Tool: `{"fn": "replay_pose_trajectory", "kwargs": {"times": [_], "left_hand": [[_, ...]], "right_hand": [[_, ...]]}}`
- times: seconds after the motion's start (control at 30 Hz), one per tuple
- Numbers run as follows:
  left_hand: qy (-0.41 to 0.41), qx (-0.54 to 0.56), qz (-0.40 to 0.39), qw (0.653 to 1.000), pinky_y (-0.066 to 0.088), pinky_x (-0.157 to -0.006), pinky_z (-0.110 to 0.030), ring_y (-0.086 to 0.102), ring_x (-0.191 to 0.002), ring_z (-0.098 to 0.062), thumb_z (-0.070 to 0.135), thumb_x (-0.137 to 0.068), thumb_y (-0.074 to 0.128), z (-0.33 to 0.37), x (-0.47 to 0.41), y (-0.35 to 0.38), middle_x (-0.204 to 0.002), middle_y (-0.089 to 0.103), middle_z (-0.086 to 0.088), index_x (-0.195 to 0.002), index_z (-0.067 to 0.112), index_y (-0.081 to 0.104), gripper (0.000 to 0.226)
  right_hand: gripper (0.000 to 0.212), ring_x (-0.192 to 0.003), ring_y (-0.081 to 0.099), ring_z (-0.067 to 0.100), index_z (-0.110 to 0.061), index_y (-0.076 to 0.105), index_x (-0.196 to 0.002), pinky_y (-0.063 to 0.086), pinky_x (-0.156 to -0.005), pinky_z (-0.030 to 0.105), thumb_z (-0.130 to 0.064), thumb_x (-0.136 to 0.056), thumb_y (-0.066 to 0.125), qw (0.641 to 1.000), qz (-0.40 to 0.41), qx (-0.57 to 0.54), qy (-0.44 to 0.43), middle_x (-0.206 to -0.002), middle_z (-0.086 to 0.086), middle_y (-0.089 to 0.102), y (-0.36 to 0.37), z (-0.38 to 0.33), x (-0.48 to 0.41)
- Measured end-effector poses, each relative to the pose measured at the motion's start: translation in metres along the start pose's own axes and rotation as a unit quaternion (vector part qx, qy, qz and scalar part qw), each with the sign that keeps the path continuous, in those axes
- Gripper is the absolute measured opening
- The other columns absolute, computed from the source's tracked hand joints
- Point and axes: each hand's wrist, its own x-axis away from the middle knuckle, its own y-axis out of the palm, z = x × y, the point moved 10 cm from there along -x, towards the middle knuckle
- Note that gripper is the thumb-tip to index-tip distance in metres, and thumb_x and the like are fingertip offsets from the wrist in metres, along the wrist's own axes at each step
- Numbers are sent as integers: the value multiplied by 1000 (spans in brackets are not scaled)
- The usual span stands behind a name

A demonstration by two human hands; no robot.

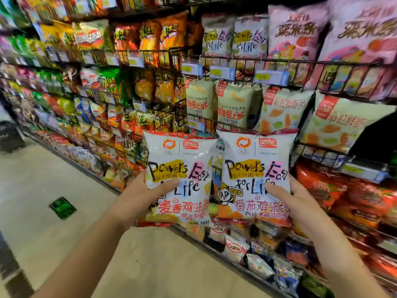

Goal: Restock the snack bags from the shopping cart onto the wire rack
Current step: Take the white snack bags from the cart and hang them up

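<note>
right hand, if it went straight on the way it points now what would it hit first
Likely the wire rack: the right hand holds a white snack bag ahead of its fingers, so that bag would meet the rack's front wire and the pale bags behind it first. Depth is unclear.

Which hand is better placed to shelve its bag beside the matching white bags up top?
Probably the right hand: the right bag sits almost directly below the matching bags on the upper shelf. The left hand and left bag are off to the left.
</note>
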Motion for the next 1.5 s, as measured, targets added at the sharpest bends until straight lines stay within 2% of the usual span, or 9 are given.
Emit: {"fn": "replay_pose_trajectory", "kwargs": {"times": [0.17, 0.4, 0.5, 0.6, 0.73, 0.83, 1.13, 1.23, 1.5], "left_hand": [[42, -37, -35, 998, 44, -112, -43, 65, -117, 1, 71, -66, 84, 45, -62, 14, -121, 70, 30, -127, 51, 60, 69], [70, -68, -66, 993, 33, -120, -56, 36, -150, -15, 84, -59, 80, 81, -156, 10, -160, 36, 24, -159, 45, 26, 121], [80, -42, -67, 994, 35, -115, -42, 38, -143, -15, 58, -78, 78, 102, -186, 11, -140, 42, 29, -152, 35, 33, 90], [108, -33, -115, 987, 38, -101, -30, 54, -109, -1, 49, -79, 77, 119, -217, 9, -112, 53, 35, -116, 42, 49, 47], [130, -62, -122, 982, 38, -117, -46, 46, -140, -18, 75, -66, 81, 129, -273, -26, -148, 46, 18, -157, 28, 35, 112], [159, -68, -145, 974, 37, -119, -53, 44, -144, -20, 90, -52, 78, 143, -308, -49, -159, 44, 13, -158, 38, 31, 127], [172, -27, -193, 966, 41, -109, -44, 55, -131, -16, 81, -53, 81, 173, -363, -72, -133, 64, 18, -136, 44, 54, 95], [162, -24, -194, 967, 39, -101, -39, 49, -121, -11, 61, -76, 81, 176, -372, -75, -108, 56, 31, -103, 53, 49, 43], [177, -48, -153, 971, 44, -104, -68, 57, -124, -43, 78, -61, 81, 206, -380, -91, -125, 70, 10, -127, 46, 60, 76]], "right_hand": [[69, -116, 69, 14, -57, 60, -121, 47, -108, 53, -65, -60, 90, 999, 52, 3, -8, -125, -16, 72, -30, -33, -34], [93, -128, 60, 14, -52, 54, -131, 40, -115, 52, -83, -48, 83, 986, 140, 71, -51, -134, -19, 65, -52, -87, -67], [90, -130, 58, 13, -51, 54, -132, 40, -116, 51, -82, -52, 82, 978, 180, 86, -66, -135, -20, 64, -49, -101, -81], [85, -122, 66, 13, -49, 61, -129, 46, -108, 45, -76, -53, 86, 969, 204, 90, -111, -130, -14, 70, -31, -117, -99], [60, -109, 72, 10, -43, 64, -125, 50, -98, 38, -53, -70, 86, 950, 265, 91, -134, -122, -9, 75, -11, -130, -132], [57, -115, 66, -2, -47, 58, -133, 45, -98, 31, -57, -80, 79, 937, 286, 146, -135, -125, -23, 70, 9, -140, -155], [46, -109, 65, -10, -37, 57, -137, 43, -91, 20, -37, -92, 67, 928, 307, 158, -136, -124, -24, 70, 49, -173, -194], [50, -108, 64, -13, -38, 56, -136, 42, -90, 18, -40, -88, 69, 926, 309, 164, -140, -122, -26, 70, 50, -177, -204], [48, -111, 68, -1, -35, 63, -126, 46, -100, 27, -46, -80, 73, 909, 319, 203, -174, -119, -19, 74, 42, -238, -230]]}}
